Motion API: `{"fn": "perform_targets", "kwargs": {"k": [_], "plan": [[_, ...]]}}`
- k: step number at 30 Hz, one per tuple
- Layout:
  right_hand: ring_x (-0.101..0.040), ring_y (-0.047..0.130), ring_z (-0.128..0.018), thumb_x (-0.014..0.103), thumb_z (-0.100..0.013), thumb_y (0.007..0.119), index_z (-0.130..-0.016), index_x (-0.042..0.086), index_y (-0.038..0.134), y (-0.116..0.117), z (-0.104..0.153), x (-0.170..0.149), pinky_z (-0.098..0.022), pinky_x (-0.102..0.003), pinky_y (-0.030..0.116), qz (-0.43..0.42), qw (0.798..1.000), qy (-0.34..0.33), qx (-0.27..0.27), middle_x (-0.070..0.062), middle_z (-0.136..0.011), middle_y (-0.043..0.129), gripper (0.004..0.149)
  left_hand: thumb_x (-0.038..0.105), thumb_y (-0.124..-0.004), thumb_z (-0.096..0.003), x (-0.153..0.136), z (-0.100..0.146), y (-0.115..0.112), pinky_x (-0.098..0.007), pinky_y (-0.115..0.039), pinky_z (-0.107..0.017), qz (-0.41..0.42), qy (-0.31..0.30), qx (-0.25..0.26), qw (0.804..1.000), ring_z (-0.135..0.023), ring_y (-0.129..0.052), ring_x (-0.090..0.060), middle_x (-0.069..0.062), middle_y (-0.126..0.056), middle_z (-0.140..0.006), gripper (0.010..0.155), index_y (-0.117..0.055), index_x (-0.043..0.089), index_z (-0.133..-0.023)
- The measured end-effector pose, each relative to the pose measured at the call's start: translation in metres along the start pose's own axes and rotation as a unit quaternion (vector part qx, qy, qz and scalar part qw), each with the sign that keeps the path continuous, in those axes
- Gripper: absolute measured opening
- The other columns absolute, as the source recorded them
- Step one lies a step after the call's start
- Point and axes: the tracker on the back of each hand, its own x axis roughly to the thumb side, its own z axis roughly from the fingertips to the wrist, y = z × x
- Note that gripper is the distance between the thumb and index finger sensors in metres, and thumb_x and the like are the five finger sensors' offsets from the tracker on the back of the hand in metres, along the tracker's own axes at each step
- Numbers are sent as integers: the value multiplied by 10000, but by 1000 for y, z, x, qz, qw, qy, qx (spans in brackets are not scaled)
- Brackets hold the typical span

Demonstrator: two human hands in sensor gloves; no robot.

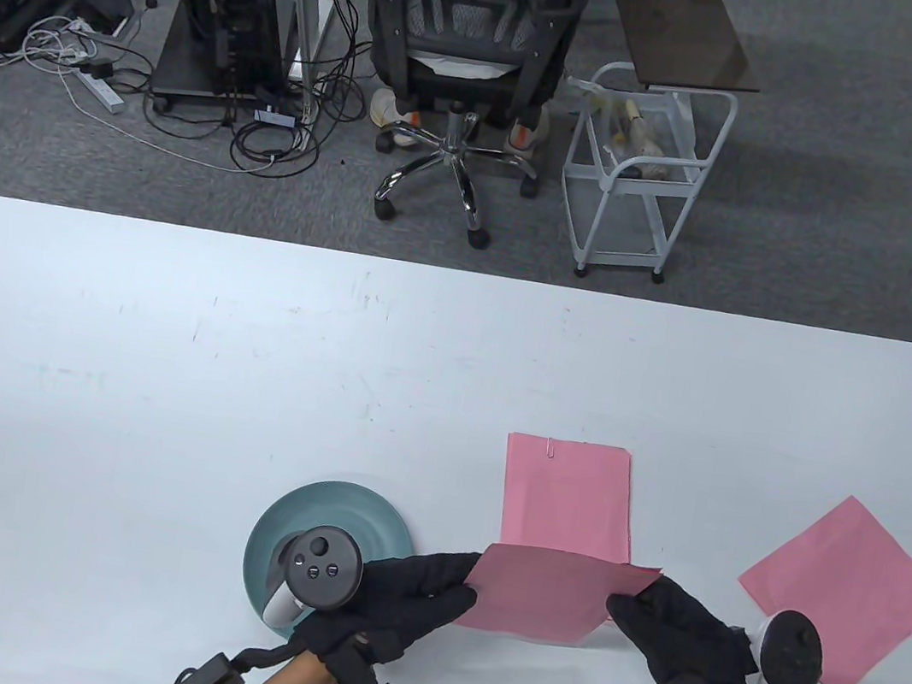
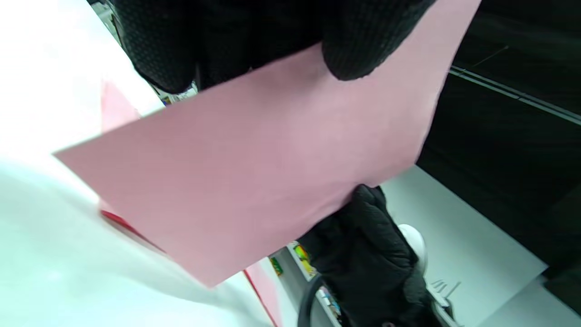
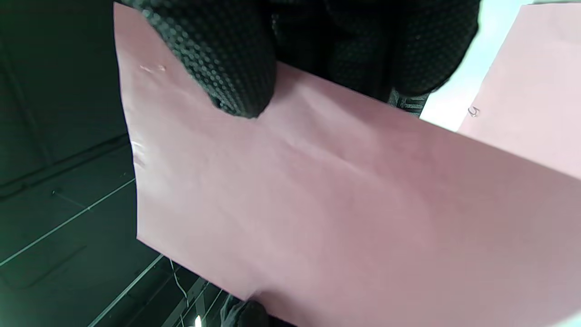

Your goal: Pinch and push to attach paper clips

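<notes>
A pink paper sheet (image 1: 545, 599) is held raised just above the white table (image 1: 158, 364), pinched at its left edge by the left hand (image 1: 389, 600) and at its right edge by the right hand (image 1: 678, 633); its long axis runs between them, and a clipped pink sheet (image 1: 565, 498) lies just beyond

Three pink paper sheets (image 1: 565, 498) show at lower right of the table view, though stacked layers may hide more. One paper clip (image 1: 550, 446), one teal plate (image 1: 289, 519), two gloved hands (image 1: 402, 602).
</notes>
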Motion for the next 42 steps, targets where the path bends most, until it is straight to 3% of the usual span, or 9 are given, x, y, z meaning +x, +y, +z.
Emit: {"fn": "perform_targets", "kwargs": {"k": [9,14,19,27,33,35,38,40,42], "plan": [[-332,889,-802,261,-554,840,-950,163,784,9,-2,-10,-612,-513,698,-1,999,15,42,-101,-908,889,412,342,-807,-600,1,-2,-4,-514,-766,-678,-82,20,-26,996,-907,-902,-328,-61,-914,-979,467,-762,194,-1040],[-317,909,-780,252,-558,834,-924,176,808,10,-2,-6,-602,-504,710,-8,999,1,40,-85,-882,913,374,334,-794,-604,6,-1,-2,-505,-778,-668,-77,11,-19,997,-889,-921,-318,-49,-933,-959,435,-786,205,-1020],[-343,867,-838,272,-549,851,-980,166,761,11,-5,-13,-628,-518,682,-41,997,9,71,-108,-944,866,453,361,-800,-602,4,-1,-4,-511,-769,-675,-63,11,-21,998,-901,-908,-326,-59,-919,-974,466,-768,196,-1036],[-321,951,-747,224,-554,852,-941,170,802,14,-8,-19,-553,-500,762,-45,997,29,56,-95,-873,927,394,347,-786,-607,6,0,-5,-473,-827,-617,-65,20,-1,998,-810,-984,-296,-47,-975,-904,425,-810,186,-999],[-308,985,-690,225,-553,851,-930,162,811,17,-7,-18,-486,-475,815,-44,998,45,28,-99,-844,942,384,355,-790,-606,3,-1,-1,-446,-859,-578,-21,39,1,999,-746,-1027,-269,-38,-1001,-864,433,-815,165,-994],[-307,985,-687,225,-555,849,-931,157,809,16,-7,-19,-476,-466,822,-54,997,58,21,-100,-843,942,384,354,-789,-608,2,-1,3,-456,-855,-576,-8,49,5,999,-740,-1026,-285,-53,-993,-872,445,-804,154,-1005],[-305,983,-686,225,-557,845,-931,154,807,12,-7,-22,-479,-464,820,-70,994,80,3,-102,-842,939,383,353,-790,-608,6,3,27,-465,-849,-581,-39,68,42,996,-742,-1021,-291,-61,-977,-891,461,-785,151,-1023],[-306,980,-688,225,-558,844,-932,152,805,8,-7,-24,-484,-465,816,-70,994,87,-4,-104,-843,937,383,342,-803,-605,8,10,48,-462,-850,-568,-96,91,79,988,-701,-1031,-288,-62,-981,-874,445,-803,158,-1010],[-304,979,-688,226,-558,843,-932,154,805,6,-9,-26,-485,-463,816,-70,993,92,-6,-101,-842,938,382,335,-823,-599,11,16,64,-467,-839,-572,-200,125,90,968,-687,-1024,-289,-74,-969,-874,435,-815,168,-1000]]}}
